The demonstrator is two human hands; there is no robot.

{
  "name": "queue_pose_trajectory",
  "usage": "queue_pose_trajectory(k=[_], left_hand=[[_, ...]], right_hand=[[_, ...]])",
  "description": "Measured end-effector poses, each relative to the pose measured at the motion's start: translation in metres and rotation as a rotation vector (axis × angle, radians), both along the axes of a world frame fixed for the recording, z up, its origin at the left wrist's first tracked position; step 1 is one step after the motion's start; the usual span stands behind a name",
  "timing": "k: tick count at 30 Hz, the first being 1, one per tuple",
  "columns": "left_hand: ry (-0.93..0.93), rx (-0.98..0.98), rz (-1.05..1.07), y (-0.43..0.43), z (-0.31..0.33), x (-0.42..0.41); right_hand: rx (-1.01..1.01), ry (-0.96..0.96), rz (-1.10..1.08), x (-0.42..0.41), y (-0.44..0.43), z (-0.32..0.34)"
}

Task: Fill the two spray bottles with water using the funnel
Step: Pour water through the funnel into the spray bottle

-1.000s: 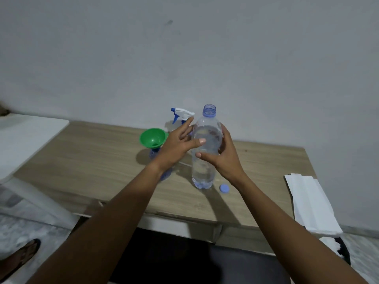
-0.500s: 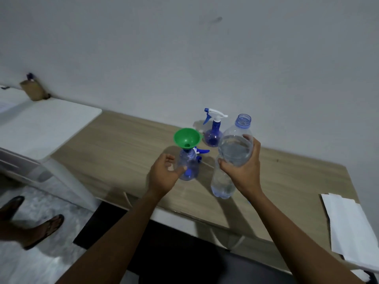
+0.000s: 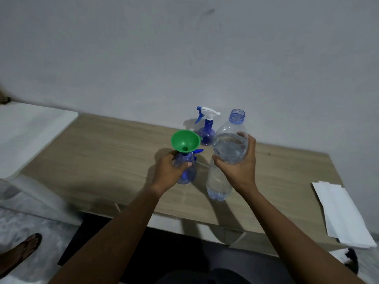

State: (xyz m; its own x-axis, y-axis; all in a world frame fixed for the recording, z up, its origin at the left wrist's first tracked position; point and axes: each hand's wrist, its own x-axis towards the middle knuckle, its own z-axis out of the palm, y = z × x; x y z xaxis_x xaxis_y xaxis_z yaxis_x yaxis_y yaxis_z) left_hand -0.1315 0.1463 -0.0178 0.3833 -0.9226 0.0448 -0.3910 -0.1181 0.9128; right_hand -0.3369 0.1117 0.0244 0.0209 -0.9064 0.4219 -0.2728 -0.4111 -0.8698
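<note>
A green funnel [image 3: 185,141] sits in the neck of a blue spray bottle [image 3: 187,171] standing on the wooden table [image 3: 114,152]. My left hand [image 3: 169,171] is wrapped around that bottle's body. Just behind the bottle a blue spray head part [image 3: 198,151] pokes out. My right hand [image 3: 240,167] grips a clear, uncapped water bottle [image 3: 226,156], tilted slightly left, its base close above the table. A second blue spray bottle [image 3: 206,128] with a white trigger head stands upright at the back by the wall.
Folded white paper [image 3: 342,212] lies at the table's right end. A white surface [image 3: 30,128] adjoins the table on the left. A sandalled foot [image 3: 20,251] shows on the floor at lower left. The wall rises right behind the table.
My left hand left the water bottle and closed around the spray bottle under the funnel. My right hand has lifted and tilted the water bottle slightly. The view shifted left.
</note>
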Motion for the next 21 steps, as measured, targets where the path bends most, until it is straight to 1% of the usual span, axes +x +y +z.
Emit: queue_pose_trajectory(k=[4,8,10,13,17,21], left_hand=[[-0.006,-0.025,-0.045,0.000,-0.001,0.004],[0.005,-0.036,-0.045,-0.003,-0.007,0.008],[0.038,-0.042,-0.069,-0.004,-0.008,0.008],[0.090,-0.055,-0.085,-0.005,-0.010,0.009],[0.125,-0.042,-0.132,-0.008,-0.012,0.010],[0.178,-0.005,-0.167,-0.010,-0.011,0.015]], right_hand=[[0.012,0.050,0.028,-0.001,0.001,0.017],[0.039,0.113,0.125,-0.005,0.000,0.038],[0.075,0.151,0.179,-0.008,-0.002,0.046],[0.121,0.302,0.221,-0.015,-0.003,0.056],[0.252,0.442,0.343,-0.024,-0.009,0.062],[0.331,0.603,0.427,-0.028,-0.013,0.061]])
